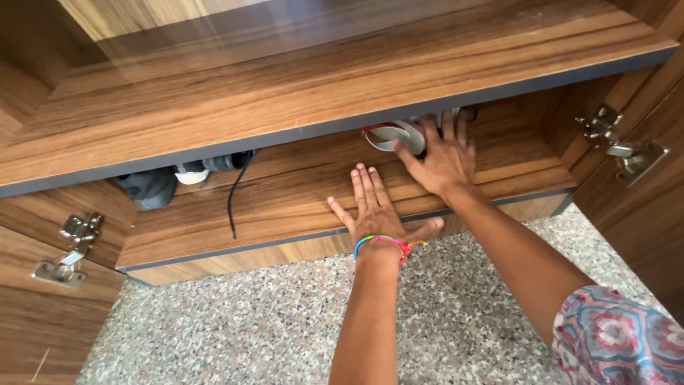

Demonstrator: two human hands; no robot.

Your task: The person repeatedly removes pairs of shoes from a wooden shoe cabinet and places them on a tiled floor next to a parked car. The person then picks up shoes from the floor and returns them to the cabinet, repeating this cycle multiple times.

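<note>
Much of what sits in this low wooden cabinet is lost under the upper shelf (299,93), whose dark front edge cuts across everything behind it. Only the front part of a round grey object with a red rim (395,134) shows, so I cannot tell what it is, nor which way its long axis runs; its rounded face looks toward the open front, and it rests on the lower shelf (285,192), toward the right. The right hand (442,157) reaches in with fingers spread and extended, fingertips lying against that round object, not visibly closed around it. The left hand (374,210) is flat and wide open, palm down on the lower shelf near its front edge, holding nothing; a multicoloured bracelet (381,244) circles its wrist. Farther left, half hidden under the shelf edge, sit a dark grey lump (148,187) and something white and black (206,167), too obscured to name, with a black cord (234,196) trailing forward across the shelf. 2 metal hinges (620,142) flank the opening above a speckled stone floor (235,321).
</note>
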